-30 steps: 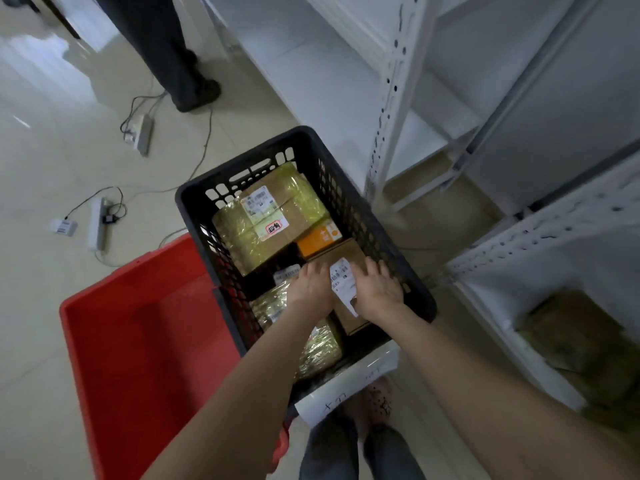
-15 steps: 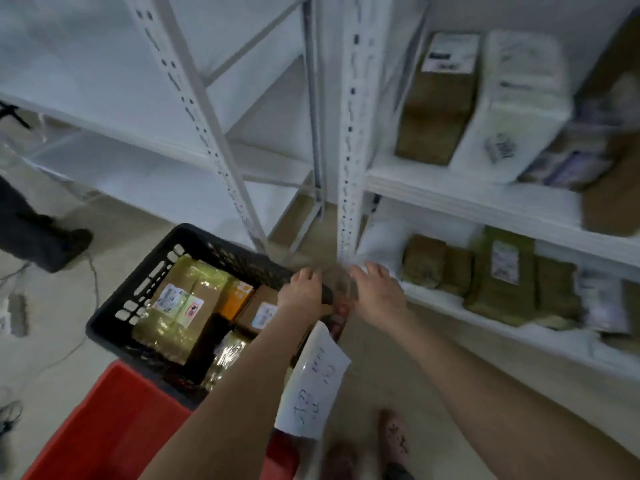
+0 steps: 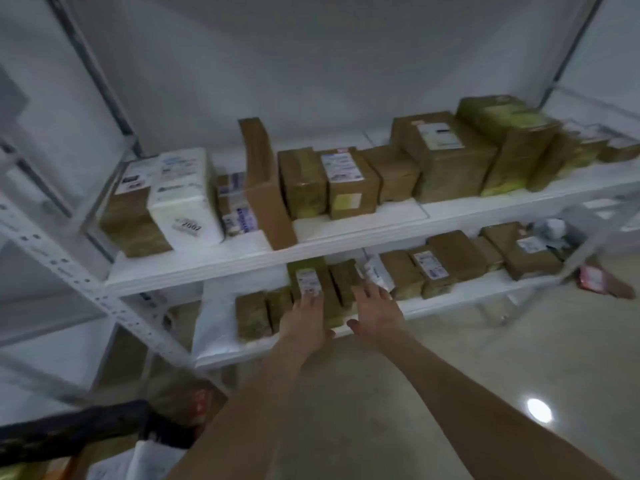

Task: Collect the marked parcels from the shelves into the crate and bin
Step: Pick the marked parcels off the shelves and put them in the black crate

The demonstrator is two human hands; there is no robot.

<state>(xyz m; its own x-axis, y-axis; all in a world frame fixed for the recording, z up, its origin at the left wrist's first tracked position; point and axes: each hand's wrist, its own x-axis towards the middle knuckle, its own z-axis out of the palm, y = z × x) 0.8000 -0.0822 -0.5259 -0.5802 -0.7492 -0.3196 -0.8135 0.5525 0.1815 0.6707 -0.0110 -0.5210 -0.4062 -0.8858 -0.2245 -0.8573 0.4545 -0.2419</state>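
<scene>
Left grip (image 3: 306, 320) is flat with fingers straight, lying on a tall tape-wrapped parcel (image 3: 309, 284) with a white label and holding nothing. Right grip (image 3: 377, 311) is wide too, fingers spread, with the tips at a brown parcel (image 3: 344, 277) and a white pouch (image 3: 375, 271) just beside it. We can't tell if there's contact because of blur. The right thumb sits by the front edge of the lower shelf (image 3: 436, 304). We see these parcels standing in that shelf's row, with more brown boxes on either side. The upper shelf (image 3: 346, 239) carries another row: a white parcel marked 2002 (image 3: 185, 199), a flat carton (image 3: 263, 181) leaning on edge, and labelled boxes. The black crate (image 3: 69, 434) is at lower left, well apart from both grips, its contents blurred.
</scene>
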